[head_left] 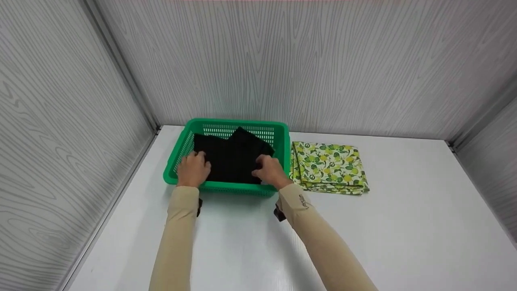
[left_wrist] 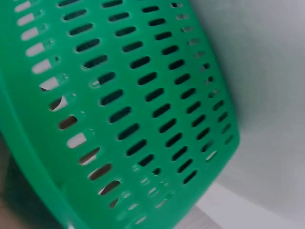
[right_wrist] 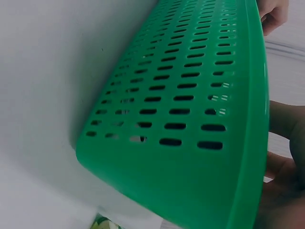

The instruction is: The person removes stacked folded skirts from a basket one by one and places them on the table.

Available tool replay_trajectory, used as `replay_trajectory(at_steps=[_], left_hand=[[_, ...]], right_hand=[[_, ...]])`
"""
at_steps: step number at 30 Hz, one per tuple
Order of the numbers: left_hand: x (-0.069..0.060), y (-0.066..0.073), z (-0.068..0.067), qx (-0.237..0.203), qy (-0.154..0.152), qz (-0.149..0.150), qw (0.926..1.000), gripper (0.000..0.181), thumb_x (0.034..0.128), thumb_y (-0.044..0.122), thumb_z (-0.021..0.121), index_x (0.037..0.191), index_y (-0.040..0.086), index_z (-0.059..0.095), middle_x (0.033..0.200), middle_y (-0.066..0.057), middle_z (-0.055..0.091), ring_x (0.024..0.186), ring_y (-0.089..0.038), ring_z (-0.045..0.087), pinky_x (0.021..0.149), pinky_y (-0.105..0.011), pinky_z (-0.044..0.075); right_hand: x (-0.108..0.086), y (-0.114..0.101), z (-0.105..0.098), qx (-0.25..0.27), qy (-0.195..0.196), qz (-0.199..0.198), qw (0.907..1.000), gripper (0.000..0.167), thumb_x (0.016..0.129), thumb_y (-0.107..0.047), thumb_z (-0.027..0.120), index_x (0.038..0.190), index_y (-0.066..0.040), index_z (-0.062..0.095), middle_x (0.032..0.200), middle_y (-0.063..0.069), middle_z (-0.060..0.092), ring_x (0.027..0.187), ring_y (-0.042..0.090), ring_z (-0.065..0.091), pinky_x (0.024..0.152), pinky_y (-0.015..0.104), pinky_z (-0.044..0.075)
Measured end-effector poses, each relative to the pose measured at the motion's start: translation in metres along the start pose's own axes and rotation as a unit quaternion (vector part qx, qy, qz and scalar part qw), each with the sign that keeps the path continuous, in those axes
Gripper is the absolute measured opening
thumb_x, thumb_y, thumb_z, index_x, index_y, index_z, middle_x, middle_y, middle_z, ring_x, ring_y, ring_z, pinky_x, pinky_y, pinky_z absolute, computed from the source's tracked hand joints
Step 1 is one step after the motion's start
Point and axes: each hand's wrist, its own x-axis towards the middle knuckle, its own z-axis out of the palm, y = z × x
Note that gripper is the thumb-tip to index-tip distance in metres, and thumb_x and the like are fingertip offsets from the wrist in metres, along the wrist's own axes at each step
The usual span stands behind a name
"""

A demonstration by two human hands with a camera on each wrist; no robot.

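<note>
A black cloth (head_left: 230, 159) lies in a green plastic basket (head_left: 238, 186), with one corner rising toward the back wall of the basket. My left hand (head_left: 193, 169) reaches over the front left rim and touches the cloth's left part. Whether its fingers pinch the fabric is hidden. Over the front right corner comes my right hand (head_left: 271, 171), at the cloth's right edge. Its thumb and fingers stand apart, with a gap between them in the right wrist view. The basket's slotted wall (left_wrist: 143, 100) fills much of the left wrist view.
A folded cloth with a lemon print (head_left: 331, 165) lies on the white table (head_left: 404, 226), just right of the basket. Grey wood-grain panels (head_left: 282, 60) stand behind the table and at both sides.
</note>
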Motion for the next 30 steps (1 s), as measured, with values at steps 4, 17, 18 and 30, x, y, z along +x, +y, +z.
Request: replay_trajectory(at_steps=[4, 17, 18, 30], left_hand=[[0.005, -0.001, 0.002, -0.012, -0.035, -0.043, 0.9984, 0.044, 0.0998, 0.013, 0.062, 0.136, -0.010, 0.054, 0.134, -0.035, 0.051, 0.112, -0.057, 0.053, 0.086, -0.068, 0.048], [0.012, -0.015, 0.005, -0.058, -0.115, -0.131, 0.9830, 0.067, 0.1016, 0.025, 0.055, 0.153, -0.009, 0.029, 0.144, -0.038, 0.037, 0.123, -0.062, 0.044, 0.099, -0.071, 0.038], [0.013, -0.014, 0.005, -0.058, -0.119, -0.132, 0.9823, 0.067, 0.1016, 0.026, 0.055, 0.153, -0.010, 0.029, 0.144, -0.039, 0.037, 0.122, -0.062, 0.044, 0.099, -0.071, 0.038], [0.017, -0.019, 0.001, -0.099, -0.169, -0.166, 0.9666, 0.071, 0.1004, 0.027, 0.055, 0.153, -0.012, 0.027, 0.148, -0.037, 0.038, 0.133, -0.055, 0.040, 0.109, -0.064, 0.033]], right_hand=[[0.001, 0.002, 0.004, 0.030, -0.007, 0.031, 0.9991, 0.056, 0.097, -0.011, 0.070, 0.145, 0.007, 0.046, 0.142, 0.026, 0.052, 0.126, 0.034, 0.055, 0.103, 0.044, 0.046], [0.008, 0.009, 0.009, 0.125, -0.047, 0.083, 0.9875, 0.087, 0.098, -0.018, 0.069, 0.160, 0.005, 0.012, 0.162, 0.027, 0.024, 0.145, 0.038, 0.033, 0.111, 0.047, 0.039], [0.009, 0.010, 0.010, 0.123, -0.046, 0.084, 0.9878, 0.086, 0.098, -0.018, 0.069, 0.160, 0.005, 0.013, 0.162, 0.027, 0.024, 0.146, 0.038, 0.031, 0.112, 0.047, 0.037], [0.020, 0.017, 0.012, 0.164, -0.069, 0.096, 0.9794, 0.071, 0.096, -0.013, 0.070, 0.155, 0.002, 0.034, 0.156, 0.023, 0.038, 0.136, 0.035, 0.046, 0.105, 0.047, 0.045]])
